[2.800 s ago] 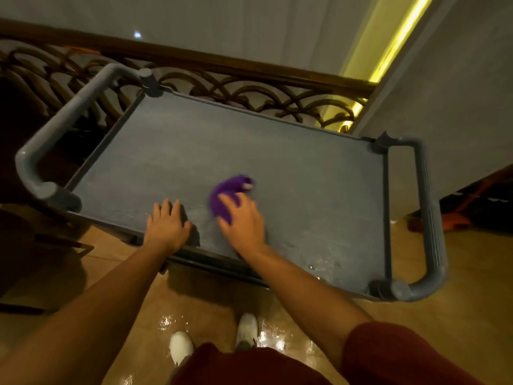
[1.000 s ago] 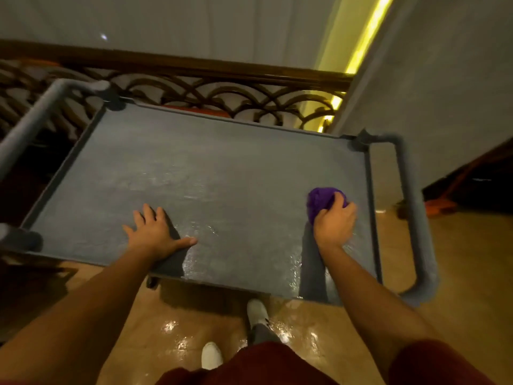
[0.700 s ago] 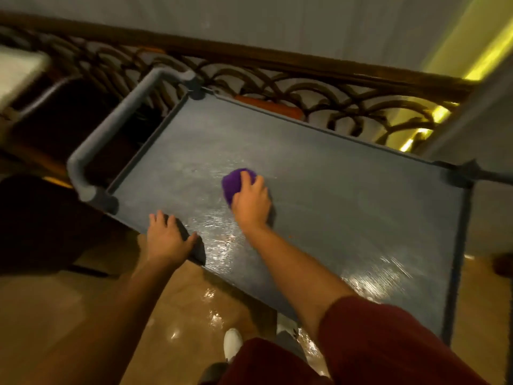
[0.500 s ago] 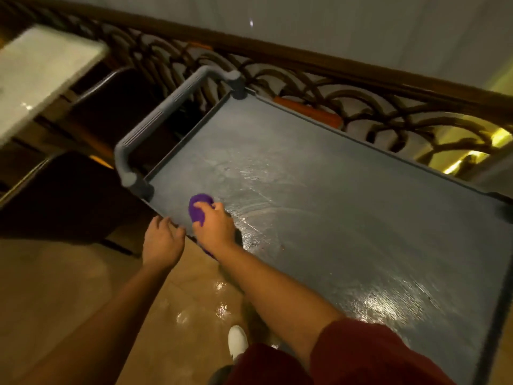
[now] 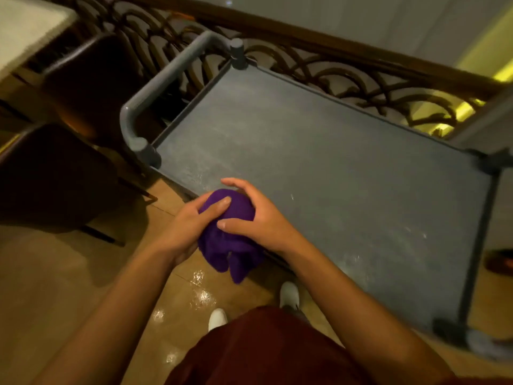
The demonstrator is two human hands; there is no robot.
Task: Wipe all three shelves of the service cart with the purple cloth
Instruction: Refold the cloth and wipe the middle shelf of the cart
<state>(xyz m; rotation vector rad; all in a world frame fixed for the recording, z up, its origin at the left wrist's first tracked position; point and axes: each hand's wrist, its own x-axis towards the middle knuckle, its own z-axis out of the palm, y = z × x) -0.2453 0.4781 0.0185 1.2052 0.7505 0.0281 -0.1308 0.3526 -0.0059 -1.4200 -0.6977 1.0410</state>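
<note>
Under the camera, one service cart point(image 5: 319, 173) shows only its top shelf; its right handle is cut off and any lower shelves are hidden. At its near edge, the left hand point(image 5: 191, 226) and right hand point(image 5: 261, 220) together clutch one bunched purple cloth point(image 5: 230, 240).

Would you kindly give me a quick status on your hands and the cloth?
Left hand and right hand both closed on purple cloth, bunched, lifted at the near edge of the top shelf. Shelf bare. Lower shelves out of view.
</note>
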